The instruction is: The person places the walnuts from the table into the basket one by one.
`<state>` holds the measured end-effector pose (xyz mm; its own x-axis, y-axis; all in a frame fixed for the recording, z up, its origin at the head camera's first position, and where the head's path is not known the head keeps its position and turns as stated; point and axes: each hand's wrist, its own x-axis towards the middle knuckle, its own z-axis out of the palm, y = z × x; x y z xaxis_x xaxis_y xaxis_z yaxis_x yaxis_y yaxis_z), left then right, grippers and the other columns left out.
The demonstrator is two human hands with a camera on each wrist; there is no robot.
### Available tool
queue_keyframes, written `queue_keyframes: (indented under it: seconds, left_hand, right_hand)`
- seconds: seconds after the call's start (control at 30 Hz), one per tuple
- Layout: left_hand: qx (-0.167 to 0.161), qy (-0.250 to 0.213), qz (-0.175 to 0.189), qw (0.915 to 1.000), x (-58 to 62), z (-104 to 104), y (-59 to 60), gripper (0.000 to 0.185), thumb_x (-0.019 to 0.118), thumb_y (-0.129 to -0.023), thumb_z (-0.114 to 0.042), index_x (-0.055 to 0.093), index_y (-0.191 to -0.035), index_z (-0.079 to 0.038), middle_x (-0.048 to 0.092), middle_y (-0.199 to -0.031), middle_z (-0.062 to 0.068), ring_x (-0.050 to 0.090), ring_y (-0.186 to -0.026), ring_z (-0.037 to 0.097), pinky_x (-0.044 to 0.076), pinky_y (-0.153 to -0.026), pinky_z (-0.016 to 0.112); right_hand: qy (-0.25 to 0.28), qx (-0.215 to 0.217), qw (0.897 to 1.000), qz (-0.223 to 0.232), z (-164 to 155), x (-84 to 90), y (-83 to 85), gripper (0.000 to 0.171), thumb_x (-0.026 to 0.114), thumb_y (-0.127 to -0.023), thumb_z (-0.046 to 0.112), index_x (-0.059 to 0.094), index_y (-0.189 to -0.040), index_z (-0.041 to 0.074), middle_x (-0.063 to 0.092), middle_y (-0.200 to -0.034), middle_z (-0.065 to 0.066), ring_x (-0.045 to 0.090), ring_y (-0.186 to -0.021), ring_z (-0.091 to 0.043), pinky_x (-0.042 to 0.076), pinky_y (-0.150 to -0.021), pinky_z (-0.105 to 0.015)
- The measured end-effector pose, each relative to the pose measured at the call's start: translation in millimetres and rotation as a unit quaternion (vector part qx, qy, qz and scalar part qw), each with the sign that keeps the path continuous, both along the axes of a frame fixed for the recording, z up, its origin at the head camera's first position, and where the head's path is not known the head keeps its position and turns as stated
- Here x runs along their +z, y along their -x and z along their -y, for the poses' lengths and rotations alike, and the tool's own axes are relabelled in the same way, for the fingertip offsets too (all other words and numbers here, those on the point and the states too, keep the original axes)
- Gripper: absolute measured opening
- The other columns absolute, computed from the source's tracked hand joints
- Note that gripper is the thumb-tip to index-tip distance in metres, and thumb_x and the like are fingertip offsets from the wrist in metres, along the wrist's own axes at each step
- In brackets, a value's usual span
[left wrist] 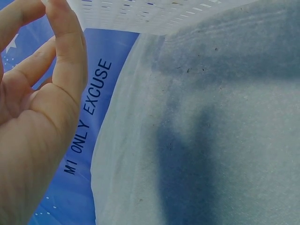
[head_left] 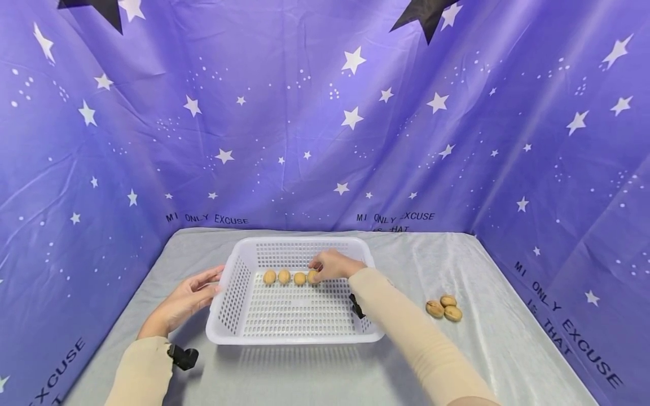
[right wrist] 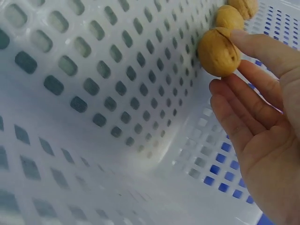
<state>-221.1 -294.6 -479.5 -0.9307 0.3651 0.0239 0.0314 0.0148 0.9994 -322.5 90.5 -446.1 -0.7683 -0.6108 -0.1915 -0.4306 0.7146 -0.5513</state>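
Observation:
A white perforated basket [head_left: 294, 338] stands in the middle of the grey-covered table. Inside it, walnuts lie in a row near the far wall [head_left: 284, 276]. My right hand [head_left: 321, 269] reaches into the basket and its fingertips touch the rightmost walnut [head_left: 312, 276] of the row. In the right wrist view that hand [right wrist: 253, 108] has nearly straight fingers, one fingertip resting on the walnut [right wrist: 219, 51], which lies on the basket floor [right wrist: 93, 93]. My left hand [head_left: 203, 285] rests its relaxed fingers against the basket's left wall. In its wrist view the left hand [left wrist: 42, 93] holds nothing.
Three loose walnuts [head_left: 443, 308] lie on the grey cloth [head_left: 304, 372] to the right of the basket. A purple star-printed backdrop [head_left: 325, 141] closes in the back and both sides of the table. The basket's edge [left wrist: 154, 11] shows at the top of the left wrist view.

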Motion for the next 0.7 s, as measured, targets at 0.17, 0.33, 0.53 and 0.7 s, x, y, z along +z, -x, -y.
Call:
queue_keyframes:
  seconds: [0.17,0.33,0.53,0.7]
  left_hand:
    - [-0.003,0.002,-0.001,1.0,0.5,0,-0.4,0.061,0.054,-0.102,-0.002,0.025,-0.155,0.007,0.043,-0.144,0.025,0.059,-0.12,0.019,0.051,-0.098,0.03]
    - [0.001,0.002,0.003,1.0,1.8,-1,0.6,0.061,0.055,-0.102,-0.002,0.025,-0.154,0.007,0.043,-0.145,0.025,0.06,-0.119,0.017,0.051,-0.099,0.03]
    - [0.001,0.005,0.005,1.0,2.7,-1,0.2,0.061,0.055,-0.102,-0.002,0.025,-0.155,0.006,0.043,-0.145,0.024,0.06,-0.12,0.016,0.051,-0.099,0.029]
    - [0.001,0.005,0.005,1.0,3.2,-1,-1.5,0.062,0.055,-0.102,-0.002,0.023,-0.155,0.007,0.045,-0.144,0.022,0.06,-0.118,0.015,0.051,-0.099,0.029]
  right_hand:
    - [0.006,0.007,1.0,-0.004,-4,16.5,-1.3,0.045,0.077,-0.089,0.018,0.064,-0.129,0.001,0.066,-0.126,-0.011,0.063,-0.113,-0.025,0.051,-0.099,-0.041]
    - [0.021,0.022,0.999,-0.017,-11,36.0,-0.9,0.043,0.075,-0.089,0.012,0.064,-0.129,0.001,0.064,-0.129,-0.014,0.063,-0.113,-0.027,0.053,-0.096,-0.037]
    - [0.014,0.029,0.999,-0.03,-19,56.0,-3.7,0.043,0.074,-0.09,0.014,0.064,-0.131,0.005,0.063,-0.132,-0.011,0.062,-0.117,-0.028,0.053,-0.096,-0.035]
    - [0.01,0.027,0.998,-0.048,-33,66.8,-7.7,0.045,0.075,-0.089,0.015,0.064,-0.131,0.005,0.064,-0.13,-0.011,0.063,-0.116,-0.028,0.053,-0.096,-0.036]
